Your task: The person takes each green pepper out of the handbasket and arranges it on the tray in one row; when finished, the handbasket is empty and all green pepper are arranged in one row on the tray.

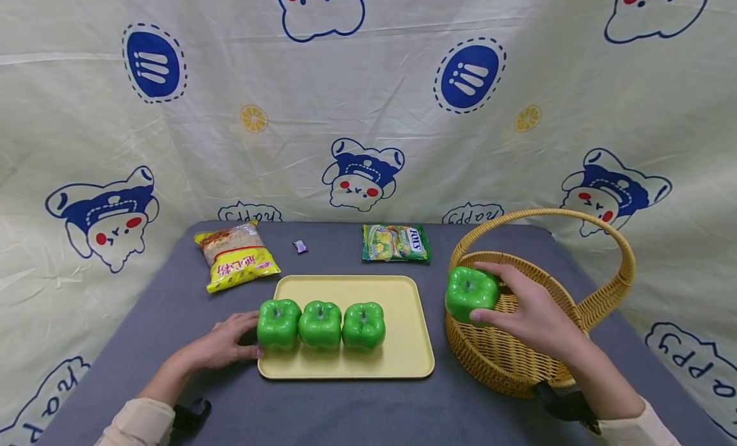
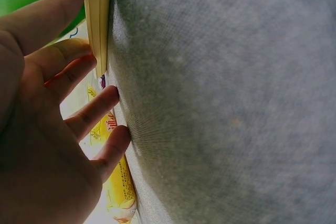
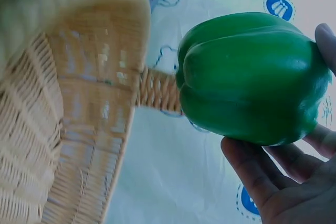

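My right hand (image 1: 532,308) holds a green bell pepper (image 1: 471,295) above the left side of a wicker basket (image 1: 495,369). The right wrist view shows thumb and fingers around this bell pepper (image 3: 252,80), close to the basket's wall (image 3: 100,108). Three more green bell peppers stand in a row on a pale yellow tray (image 1: 405,343): a left one (image 1: 279,324), a middle one (image 1: 320,325) and a right one (image 1: 364,326). At the tray's left edge, my left hand (image 1: 226,343) rests with spread, extended fingers; in the left wrist view its fingertips (image 2: 86,51) are against the tray rim (image 2: 98,30).
A yellow food bag (image 1: 238,257) lies at the back left of the grey table (image 1: 340,414). Beside it is a small purple packet (image 1: 300,246), and a green Fox's packet (image 1: 396,243) lies behind the tray. The basket's tall handle (image 1: 544,214) arches above the basket.
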A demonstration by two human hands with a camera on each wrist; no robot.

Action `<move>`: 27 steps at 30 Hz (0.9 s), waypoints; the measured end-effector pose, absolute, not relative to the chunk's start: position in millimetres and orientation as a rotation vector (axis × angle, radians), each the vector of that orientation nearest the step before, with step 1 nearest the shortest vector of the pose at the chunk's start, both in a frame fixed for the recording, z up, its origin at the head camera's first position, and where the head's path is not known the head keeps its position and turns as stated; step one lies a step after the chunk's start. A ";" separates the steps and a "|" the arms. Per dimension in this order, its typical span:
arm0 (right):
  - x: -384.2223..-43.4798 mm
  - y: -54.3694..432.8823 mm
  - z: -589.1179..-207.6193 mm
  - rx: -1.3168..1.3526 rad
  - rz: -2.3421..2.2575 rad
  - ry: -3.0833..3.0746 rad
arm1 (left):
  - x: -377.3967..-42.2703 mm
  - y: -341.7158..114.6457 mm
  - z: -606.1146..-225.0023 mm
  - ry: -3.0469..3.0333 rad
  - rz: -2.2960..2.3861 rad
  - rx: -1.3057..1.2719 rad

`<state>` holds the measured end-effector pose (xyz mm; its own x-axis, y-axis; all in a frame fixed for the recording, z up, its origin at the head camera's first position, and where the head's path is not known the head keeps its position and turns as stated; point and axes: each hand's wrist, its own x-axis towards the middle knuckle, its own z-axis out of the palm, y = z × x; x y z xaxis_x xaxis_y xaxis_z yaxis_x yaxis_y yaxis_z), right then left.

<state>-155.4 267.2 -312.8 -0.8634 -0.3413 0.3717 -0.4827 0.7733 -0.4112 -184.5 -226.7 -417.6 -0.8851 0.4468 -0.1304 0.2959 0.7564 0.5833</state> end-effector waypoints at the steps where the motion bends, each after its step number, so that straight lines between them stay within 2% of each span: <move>1: -155.2 264.8 -313.9 0.647 0.737 -2.690 | -184.4 -226.6 -417.4 2.693 0.831 0.580; 27: -163.8 220.6 -347.5 0.753 0.860 -2.723 | -185.6 -227.5 -418.9 2.698 0.819 0.590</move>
